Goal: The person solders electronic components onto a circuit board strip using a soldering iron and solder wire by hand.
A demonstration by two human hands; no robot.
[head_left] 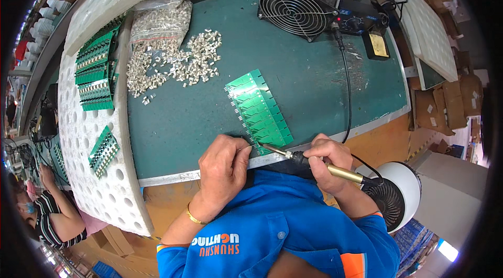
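A green circuit board panel [260,113] lies at a slant on the green bench mat, small pale connectors lining its left edge. My right hand [329,163] is closed around a soldering iron [340,172] with a gold-coloured handle. The iron's tip touches or hovers just over the panel's near end; I cannot tell which. Beside that same end, my left hand [222,168] has thumb and forefinger pinched together, and what they hold is hidden. Loose small metallic connectors [201,60] lie heaped at the far left, against a clear plastic bag [162,21] full of them.
White foam trays with holes [118,189] flank the left side, bearing stacked green boards [97,74] and a smaller board [104,153]. A black fan [296,8], a soldering station [351,21] and a yellow sponge holder [377,46] stand far right. The iron's cable [348,89] crosses the mat. Another person [57,215] sits at left.
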